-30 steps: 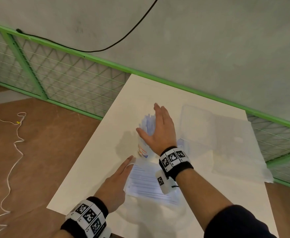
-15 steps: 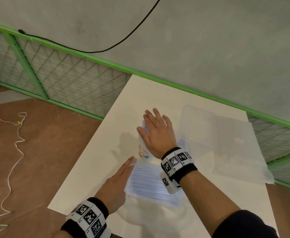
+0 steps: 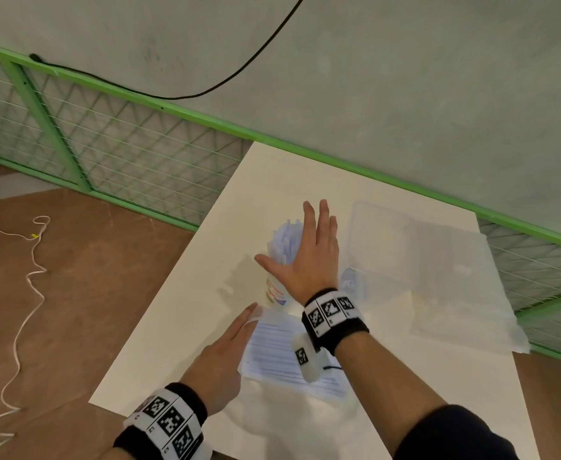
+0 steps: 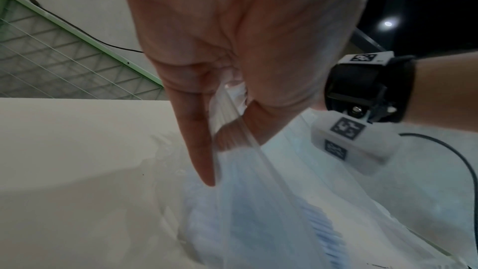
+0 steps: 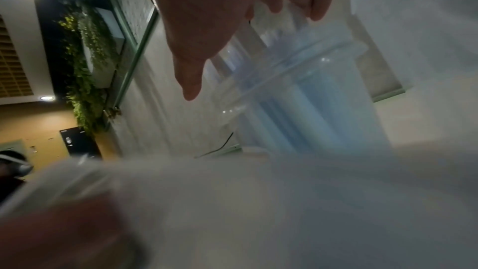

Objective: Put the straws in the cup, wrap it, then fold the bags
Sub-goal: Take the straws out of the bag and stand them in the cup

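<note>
Straightening right hand point(image 3: 309, 260) over the straws point(image 3: 284, 242), fingers spread again after curling half a second ago.
Straws sit in cup point(image 3: 274, 290), frame centre on the worktop point(image 3: 186, 327); left hand point(image 3: 221, 360) pinches the straw bag point(image 4: 271, 201); wrapping remains.

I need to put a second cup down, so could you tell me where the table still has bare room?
Bare table runs along its left edge, left of the cup and left hand, and across the far end behind the straws. The right side is covered by flat clear bags; the near middle holds the straw bag.
</note>
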A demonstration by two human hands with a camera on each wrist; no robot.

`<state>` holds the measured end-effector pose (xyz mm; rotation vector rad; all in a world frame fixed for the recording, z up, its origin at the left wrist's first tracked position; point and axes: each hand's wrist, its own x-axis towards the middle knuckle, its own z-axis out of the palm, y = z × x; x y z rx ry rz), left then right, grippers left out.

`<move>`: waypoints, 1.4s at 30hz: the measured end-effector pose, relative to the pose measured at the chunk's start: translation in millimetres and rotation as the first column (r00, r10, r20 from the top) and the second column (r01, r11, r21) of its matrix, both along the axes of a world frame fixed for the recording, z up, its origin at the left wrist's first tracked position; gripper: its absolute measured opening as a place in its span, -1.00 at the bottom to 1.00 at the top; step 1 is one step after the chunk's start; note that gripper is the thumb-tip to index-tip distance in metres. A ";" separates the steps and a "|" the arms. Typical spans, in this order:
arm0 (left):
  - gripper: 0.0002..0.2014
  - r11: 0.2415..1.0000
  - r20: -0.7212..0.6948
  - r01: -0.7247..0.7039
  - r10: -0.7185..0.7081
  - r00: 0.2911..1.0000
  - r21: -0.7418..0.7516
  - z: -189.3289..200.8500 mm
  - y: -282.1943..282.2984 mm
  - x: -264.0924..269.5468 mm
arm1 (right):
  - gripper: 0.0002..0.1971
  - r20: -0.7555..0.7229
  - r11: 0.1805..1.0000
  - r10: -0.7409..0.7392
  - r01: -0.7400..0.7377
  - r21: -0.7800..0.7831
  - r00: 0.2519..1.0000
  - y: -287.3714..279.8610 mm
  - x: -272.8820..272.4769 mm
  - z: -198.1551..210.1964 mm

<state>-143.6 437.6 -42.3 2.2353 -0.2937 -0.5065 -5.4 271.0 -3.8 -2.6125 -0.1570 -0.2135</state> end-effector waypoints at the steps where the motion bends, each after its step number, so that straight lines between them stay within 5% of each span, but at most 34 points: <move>1: 0.04 1.000 -0.006 -0.002 0.002 1.000 0.006 0.0 0.1 -0.5 | 0.18 0.005 1.000 0.014 -0.014 0.002 1.000 0.7 7.6 0.4; 9: 0.05 1.000 0.000 -0.010 0.010 1.000 -0.003 -1.2 2.4 -2.6 | -0.50 0.146 0.961 0.229 -0.248 0.126 0.962 5.4 25.2 -8.2; 18: 0.04 1.000 0.007 -0.012 0.012 1.000 0.000 -1.6 0.7 0.0 | -0.93 0.196 0.955 0.145 -0.189 0.231 0.970 11.3 31.2 -6.7; 24: 0.06 1.000 -0.010 0.003 -0.002 1.000 0.026 -5.7 1.9 1.5 | -0.86 0.058 0.833 -0.062 0.020 0.553 0.996 8.8 39.4 9.4; 32: 0.05 0.998 -0.019 0.001 0.000 1.000 0.065 -7.4 1.9 1.9 | -0.78 0.225 0.964 0.139 -0.184 0.193 0.964 1.6 37.1 -0.1; 35: 0.05 0.999 -0.007 0.002 -0.002 1.000 0.054 -8.5 2.3 1.9 | -0.63 0.224 0.972 0.181 -0.209 0.107 0.958 -0.7 38.6 -4.6; 42: 0.05 0.999 0.003 -0.010 0.010 1.000 0.033 -8.6 1.4 2.1 | -0.72 0.284 0.975 0.214 -0.223 0.001 0.935 -1.9 41.5 -13.2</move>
